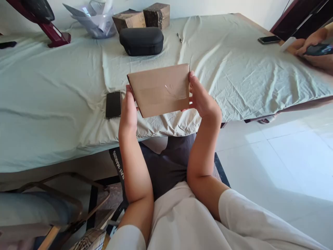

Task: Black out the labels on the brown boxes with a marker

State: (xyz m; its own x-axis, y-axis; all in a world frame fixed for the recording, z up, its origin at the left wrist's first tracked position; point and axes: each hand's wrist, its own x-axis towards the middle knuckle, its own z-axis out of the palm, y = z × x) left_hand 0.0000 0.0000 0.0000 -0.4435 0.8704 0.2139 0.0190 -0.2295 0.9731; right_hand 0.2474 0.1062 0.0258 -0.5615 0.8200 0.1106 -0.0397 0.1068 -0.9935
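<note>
Between my two hands I hold a brown cardboard box (158, 92), raised over the front edge of the cloth-covered table. A strip of clear tape shines on the face turned toward me. My left hand (128, 107) grips its left side, the fingers partly hidden behind it. On the opposite side, my right hand (201, 95) has its thumb at the upper corner and fingers curled around underneath. A dark smartphone (113, 105) lies on the cloth just left of my left hand. Behind the box sits a black zip case (142, 41).
At the back stand two small cartons (156, 15), a clear plastic basket (100, 26) with items, and a dark red stand (58, 38). A pen (179, 37) and another phone (269, 40) lie on the light green cloth (52, 104). Another person's hands (313, 45) hold a dark object at right.
</note>
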